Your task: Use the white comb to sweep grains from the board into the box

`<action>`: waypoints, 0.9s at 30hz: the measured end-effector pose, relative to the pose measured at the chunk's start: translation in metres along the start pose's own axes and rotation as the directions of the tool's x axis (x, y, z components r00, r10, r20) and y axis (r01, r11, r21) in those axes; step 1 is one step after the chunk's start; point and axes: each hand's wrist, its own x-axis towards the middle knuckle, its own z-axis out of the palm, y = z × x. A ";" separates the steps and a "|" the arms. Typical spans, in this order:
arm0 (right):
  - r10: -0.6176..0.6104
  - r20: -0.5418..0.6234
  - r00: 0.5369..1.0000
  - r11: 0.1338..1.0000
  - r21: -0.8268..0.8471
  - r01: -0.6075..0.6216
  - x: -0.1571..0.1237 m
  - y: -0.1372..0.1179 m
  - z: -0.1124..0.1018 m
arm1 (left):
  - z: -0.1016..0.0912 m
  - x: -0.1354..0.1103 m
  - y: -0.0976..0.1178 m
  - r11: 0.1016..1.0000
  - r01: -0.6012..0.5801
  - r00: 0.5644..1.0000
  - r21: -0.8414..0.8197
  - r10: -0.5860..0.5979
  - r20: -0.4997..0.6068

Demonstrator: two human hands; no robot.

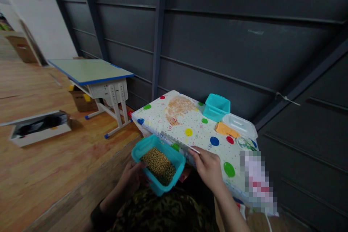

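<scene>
My left hand (132, 177) is closed on the side of a teal plastic box (158, 163) filled with small tan beans, held just below the near edge of a table with a dotted white cloth (190, 130). Over that near edge, my right hand (208, 168) is closed on a thin flat strip (178, 143) that lies along it. A heap of pale grains (178, 108) is spread on the cloth at the far side.
An empty teal box (216, 107), a white lid (239, 125), an orange cloth (225, 129) and a round patterned object (246, 143) sit on the table's right. A dark panelled wall stands behind. To the left are a blue-edged desk (91, 70) and a white box (39, 127) on the wooden floor.
</scene>
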 end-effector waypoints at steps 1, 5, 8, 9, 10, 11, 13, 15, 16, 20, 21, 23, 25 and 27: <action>0.019 -0.030 0.999 1.000 -0.013 -0.020 0.002 0.005 0.000 | 0.000 0.000 0.000 1.000 -0.004 1.000 -0.002 0.004 -0.002; 0.092 -0.123 0.988 0.982 -0.153 -0.111 0.015 0.034 0.009 | 0.000 -0.005 0.003 1.000 -0.010 1.000 0.007 0.010 0.018; 0.119 -0.138 0.983 0.951 -0.270 -0.153 0.023 0.052 0.018 | 0.000 -0.007 0.006 1.000 -0.004 0.999 0.012 0.004 0.039; 0.121 -0.130 0.984 0.944 -0.290 -0.154 0.024 0.055 0.021 | -0.001 -0.007 0.006 1.000 -0.003 0.999 0.008 0.002 0.037; 0.119 -0.117 0.986 0.943 -0.298 -0.149 0.024 0.057 0.024 | -0.001 -0.006 0.005 1.000 0.000 0.999 0.003 0.000 0.034; 0.114 -0.100 0.988 0.946 -0.293 -0.139 0.023 0.057 0.025 | -0.001 -0.005 0.004 1.000 0.003 1.000 -0.001 -0.003 0.028; 0.107 -0.065 0.992 0.957 -0.263 -0.121 0.019 0.055 0.027 | -0.002 -0.001 0.000 1.000 0.000 1.000 -0.003 0.000 0.016; 0.109 -0.035 0.993 0.967 -0.227 -0.114 0.016 0.053 0.027 | -0.003 0.001 -0.004 1.000 -0.011 1.000 0.004 0.011 0.014; 0.114 -0.025 0.993 0.970 -0.212 -0.116 0.016 0.052 0.027 | -0.003 0.001 -0.004 1.000 -0.016 1.000 0.010 0.015 0.017; 0.159 -0.020 0.987 0.963 -0.216 -0.160 0.021 0.054 0.028 | -0.002 -0.004 -0.001 1.000 -0.022 0.999 0.006 0.022 0.033; 0.172 -0.020 0.985 0.958 -0.231 -0.172 0.024 0.054 0.030 | -0.001 -0.006 0.000 1.000 -0.026 0.999 -0.001 0.026 0.033; 0.189 -0.002 0.982 0.949 -0.258 -0.183 0.028 0.055 0.033 | 0.001 -0.008 0.003 0.999 -0.036 0.999 -0.005 0.037 0.035; 0.187 0.032 0.982 0.948 -0.269 -0.172 0.031 0.053 0.036 | 0.002 -0.009 0.004 0.999 -0.042 0.998 0.005 0.042 0.037; 0.164 0.058 0.985 0.956 -0.256 -0.144 0.030 0.050 0.038 | 0.002 -0.007 0.003 0.999 -0.036 0.999 0.009 0.035 0.026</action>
